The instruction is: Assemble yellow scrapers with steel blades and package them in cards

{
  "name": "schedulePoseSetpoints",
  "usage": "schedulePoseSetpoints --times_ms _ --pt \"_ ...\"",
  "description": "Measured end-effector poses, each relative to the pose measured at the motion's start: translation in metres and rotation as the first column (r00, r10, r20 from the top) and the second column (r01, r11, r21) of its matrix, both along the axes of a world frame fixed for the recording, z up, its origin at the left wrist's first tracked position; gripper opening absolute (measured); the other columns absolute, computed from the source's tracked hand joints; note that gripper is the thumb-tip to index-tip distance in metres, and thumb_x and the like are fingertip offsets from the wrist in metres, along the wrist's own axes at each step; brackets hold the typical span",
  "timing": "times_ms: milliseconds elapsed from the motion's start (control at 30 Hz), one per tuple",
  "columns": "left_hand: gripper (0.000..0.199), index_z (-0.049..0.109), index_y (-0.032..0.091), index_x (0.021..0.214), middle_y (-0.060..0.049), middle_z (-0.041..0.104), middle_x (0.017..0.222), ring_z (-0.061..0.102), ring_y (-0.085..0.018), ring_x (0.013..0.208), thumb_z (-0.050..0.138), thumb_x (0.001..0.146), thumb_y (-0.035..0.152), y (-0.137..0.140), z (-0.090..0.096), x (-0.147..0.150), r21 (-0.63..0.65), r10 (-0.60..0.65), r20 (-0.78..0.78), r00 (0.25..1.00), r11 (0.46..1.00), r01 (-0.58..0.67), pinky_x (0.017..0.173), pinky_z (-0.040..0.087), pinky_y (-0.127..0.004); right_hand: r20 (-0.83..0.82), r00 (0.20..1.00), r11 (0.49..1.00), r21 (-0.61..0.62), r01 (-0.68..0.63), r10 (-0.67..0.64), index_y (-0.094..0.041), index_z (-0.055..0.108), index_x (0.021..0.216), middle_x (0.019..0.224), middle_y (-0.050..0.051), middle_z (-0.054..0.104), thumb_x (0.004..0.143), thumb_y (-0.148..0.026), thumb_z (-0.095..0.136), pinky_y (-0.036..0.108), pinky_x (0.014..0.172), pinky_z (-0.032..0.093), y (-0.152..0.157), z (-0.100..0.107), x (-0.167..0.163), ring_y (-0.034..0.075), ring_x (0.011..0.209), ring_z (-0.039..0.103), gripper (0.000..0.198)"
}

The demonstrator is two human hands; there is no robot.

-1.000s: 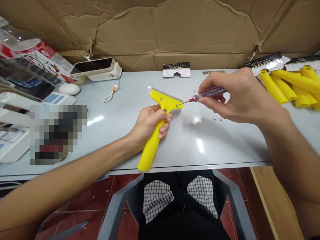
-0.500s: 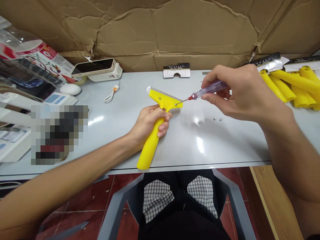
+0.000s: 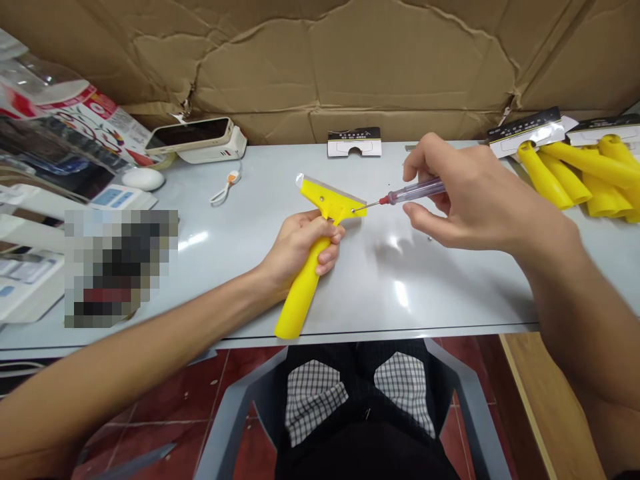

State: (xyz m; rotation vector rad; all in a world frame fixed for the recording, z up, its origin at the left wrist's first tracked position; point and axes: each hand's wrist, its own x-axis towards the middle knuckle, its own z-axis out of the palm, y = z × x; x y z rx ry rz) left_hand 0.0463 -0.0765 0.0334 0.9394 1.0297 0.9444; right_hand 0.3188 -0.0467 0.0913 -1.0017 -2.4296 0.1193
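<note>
My left hand is wrapped round the neck of a yellow scraper, whose handle points toward the table's front edge. A metal blade lies along the scraper's head, with a screw on the left side and another on the right. In my right hand is a screwdriver with a clear purple handle and a red collar. Its tip touches the right screw. My right thumb and forefinger are spread off the handle, whose back end rests in the hand. One small loose screw shows below that hand.
Several yellow handles lie piled at the right beside black-and-white cards. Another card stands at the cardboard wall. A phone, a white mouse, a short cable and a bottle occupy the left.
My right thumb and forefinger have opened away from the screwdriver handle, and the screwdriver lies a little flatter. One loose screw is now hidden by my hand. The scraper has barely moved.
</note>
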Motion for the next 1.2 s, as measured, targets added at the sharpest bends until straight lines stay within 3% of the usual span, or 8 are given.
schedulePoseSetpoints --times_ms 100,300,400,600,733,867,1067,1200 --pt "0.016 0.060 0.019 0.068 0.005 0.049 0.047 0.038 -0.006 0.034 0.075 0.071 0.022 0.0002 0.0005 0.0001 -0.001 0.010 0.000 1.000 1.000 -0.010 0.033 0.032 -0.017 -0.030 0.999 0.998 -0.041 -0.044 0.043 -0.026 0.062 0.113 0.086 0.001 0.073 0.085 -0.020 0.072 0.038 0.069 0.042 -0.0014 0.0020 0.0015 0.021 0.066 0.059 0.030" --pt "0.016 0.060 0.019 0.066 0.005 0.048 0.047 0.039 -0.006 0.034 0.076 0.069 0.022 -0.0009 0.0025 0.0006 -0.006 0.006 -0.012 1.000 1.000 -0.006 0.033 0.032 -0.017 -0.043 0.999 1.000 0.013 -0.020 0.021 -0.027 0.069 0.105 0.092 0.004 0.081 0.104 -0.029 0.070 0.041 0.073 0.048 0.0028 0.0051 0.0039 0.025 0.075 0.070 0.002" --pt "0.016 0.060 0.019 0.067 0.005 0.049 0.048 0.039 -0.005 0.035 0.076 0.068 0.021 -0.0015 0.0030 0.0013 0.001 0.015 -0.010 1.000 1.000 -0.015 0.033 0.031 -0.017 0.018 1.000 0.999 0.040 0.025 -0.025 -0.026 0.069 0.096 0.078 0.005 0.075 0.109 -0.042 0.067 0.043 0.070 0.043 0.0039 0.0046 0.0026 0.024 0.067 0.063 0.021" --pt "0.018 0.058 0.019 0.069 0.005 0.049 0.049 0.039 -0.005 0.034 0.076 0.070 0.022 -0.0016 0.0030 0.0010 -0.003 0.008 -0.022 1.000 1.000 -0.008 0.033 0.032 -0.017 -0.008 1.000 0.998 -0.059 -0.015 0.015 -0.026 0.069 0.121 0.076 -0.001 0.073 0.102 -0.035 0.073 0.038 0.068 0.041 -0.0007 0.0035 0.0016 0.022 0.063 0.060 0.021" --pt "0.018 0.058 0.020 0.069 0.005 0.049 0.048 0.039 -0.005 0.034 0.076 0.070 0.023 -0.0017 0.0026 0.0010 -0.007 0.004 -0.027 1.000 1.000 -0.004 0.033 0.032 -0.017 -0.037 0.999 0.998 -0.066 -0.017 0.014 -0.026 0.071 0.112 0.083 0.003 0.077 0.104 -0.036 0.073 0.039 0.070 0.043 0.0014 0.0032 0.0027 0.022 0.069 0.063 0.013" --pt "0.018 0.059 0.019 0.070 0.005 0.050 0.049 0.039 -0.006 0.035 0.076 0.070 0.022 -0.0024 0.0024 0.0011 0.005 0.008 -0.018 1.000 1.000 -0.008 0.033 0.032 -0.017 -0.011 0.999 0.999 -0.016 0.038 -0.038 -0.026 0.070 0.094 0.068 0.002 0.066 0.108 -0.045 0.070 0.040 0.069 0.041 0.0055 0.0011 0.0030 0.024 0.065 0.060 0.024" --pt "0.019 0.059 0.019 0.072 0.005 0.051 0.051 0.040 -0.006 0.036 0.077 0.071 0.022 -0.0018 0.0015 0.0012 -0.001 0.010 -0.003 1.000 1.000 -0.010 0.033 0.031 -0.018 -0.013 1.000 0.996 -0.090 -0.005 0.004 -0.028 0.070 0.120 0.077 0.000 0.072 0.099 -0.036 0.076 0.039 0.072 0.046 -0.0020 0.0055 0.0021 0.026 0.072 0.065 0.023" --pt "0.017 0.059 0.019 0.071 0.005 0.051 0.051 0.039 -0.005 0.036 0.076 0.071 0.021 -0.0014 0.0011 0.0012 -0.003 0.015 0.002 1.000 1.000 -0.015 0.033 0.031 -0.018 -0.036 0.999 0.995 -0.093 -0.028 0.025 -0.027 0.072 0.111 0.085 0.003 0.077 0.100 -0.032 0.074 0.040 0.074 0.049 -0.0030 0.0071 0.0018 0.026 0.075 0.068 0.013"
